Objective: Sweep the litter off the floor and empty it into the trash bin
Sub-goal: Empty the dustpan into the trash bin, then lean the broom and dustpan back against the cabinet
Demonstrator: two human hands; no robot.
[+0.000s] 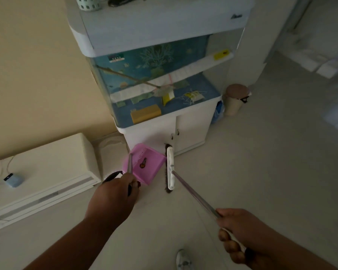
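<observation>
The pink dustpan [142, 165] is held by its upright handle in the left hand [113, 195], fingers closed around it. A small dark scrap of litter [143, 164] lies inside. At the pan's 3 o'clock, the broom head [170, 168] rests on the floor [252, 172], its pole gripped by the right hand [240, 236]. The trash bin [235, 99] stands at 1 o'clock, beside the aquarium cabinet [191, 129].

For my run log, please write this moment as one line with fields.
left hand: holds pink dustpan handle | right hand: holds broom handle | litter: in dustpan | trash bin: beside cabinet, apart
</observation>
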